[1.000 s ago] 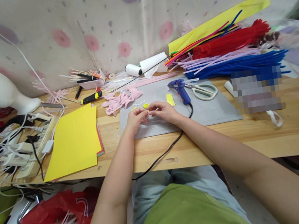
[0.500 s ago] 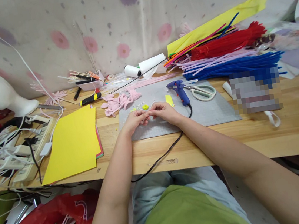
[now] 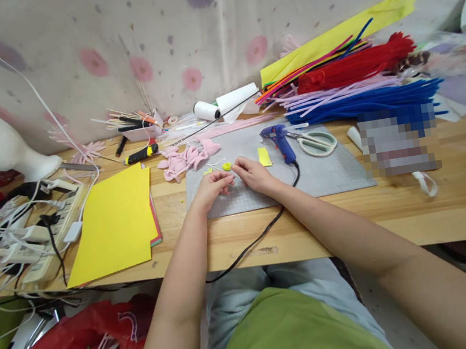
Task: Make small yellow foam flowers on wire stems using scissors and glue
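Observation:
Over the grey cutting mat [image 3: 325, 178] my two hands are close together, with fingers pinched. My left hand [image 3: 214, 188] is closed on something too small to make out. Just to its right, my right hand [image 3: 254, 173] pinches with thumb and forefinger, and what it holds, if anything, cannot be seen. A small round yellow piece [image 3: 226, 166] lies behind the fingertips, beside thin white stems [image 3: 215, 165]. To the right of my right hand is a yellow strip [image 3: 264, 157]. A blue glue gun [image 3: 280, 143] and white-handled scissors [image 3: 318, 143] lie farther right.
Pink fuzzy pieces [image 3: 189, 159] lie at the mat's back left. Yellow sheets [image 3: 113, 221] and a cluttered power strip [image 3: 47, 249] are left. Bundles of blue pipe cleaners [image 3: 362, 104] and red ones [image 3: 361, 65] fill the back right. The glue gun's black cord [image 3: 252, 244] crosses the table's front edge.
My right hand has shifted slightly up and away from the left, opening a small gap between the fingertips. The left hand has stayed nearly in place.

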### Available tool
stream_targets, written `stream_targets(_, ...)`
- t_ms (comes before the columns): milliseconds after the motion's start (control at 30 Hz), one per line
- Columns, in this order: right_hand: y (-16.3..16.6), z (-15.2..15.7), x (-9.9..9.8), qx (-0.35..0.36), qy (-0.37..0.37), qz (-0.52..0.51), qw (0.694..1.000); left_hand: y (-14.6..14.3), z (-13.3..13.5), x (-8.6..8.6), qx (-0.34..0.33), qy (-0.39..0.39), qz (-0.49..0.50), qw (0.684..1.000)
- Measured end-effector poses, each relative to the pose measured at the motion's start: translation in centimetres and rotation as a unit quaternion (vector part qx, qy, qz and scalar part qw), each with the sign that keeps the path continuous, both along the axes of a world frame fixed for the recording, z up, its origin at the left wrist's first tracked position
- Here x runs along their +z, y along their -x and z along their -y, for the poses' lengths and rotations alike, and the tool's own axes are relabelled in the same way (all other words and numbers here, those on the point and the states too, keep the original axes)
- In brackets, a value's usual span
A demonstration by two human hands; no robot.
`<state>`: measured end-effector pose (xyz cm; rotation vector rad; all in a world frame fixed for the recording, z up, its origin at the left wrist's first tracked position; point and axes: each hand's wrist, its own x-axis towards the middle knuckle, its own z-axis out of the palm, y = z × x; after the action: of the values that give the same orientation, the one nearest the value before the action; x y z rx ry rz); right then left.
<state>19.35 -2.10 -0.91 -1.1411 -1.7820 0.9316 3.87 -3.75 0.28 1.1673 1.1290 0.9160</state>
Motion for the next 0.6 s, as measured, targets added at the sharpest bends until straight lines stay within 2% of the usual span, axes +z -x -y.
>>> stream_targets(67, -0.17, -0.11, -0.01, -0.003, -0.031, 0.028, 0.999, -0.01, 0.06, 0.08, 0.001, 0.001, 0.0, 1.0)
stream_targets(133, -0.35, -0.21, -0.01, 0.005, -0.028, 0.041, 0.999, -0.02, 0.09, 0.13, 0.003, -0.002, 0.0, 1.0)
stream_targets(233, -0.55, -0.29, -0.02, 0.032, 0.034, 0.019, 0.999, -0.1, 0.11, 0.1, 0.015, -0.009, 0.002, 1.0)
stream_targets(400, -0.61, -0.37, -0.11, 0.075, 0.113, -0.088, 0.987, -0.22, 0.03, -0.17, 0.041, -0.018, 0.001, 0.999)
stream_targets(600, -0.71, -0.27, 0.07, 0.067, 0.179, -0.171, 0.967, -0.22, -0.04, -0.27, 0.05, -0.022, 0.001, 0.999)
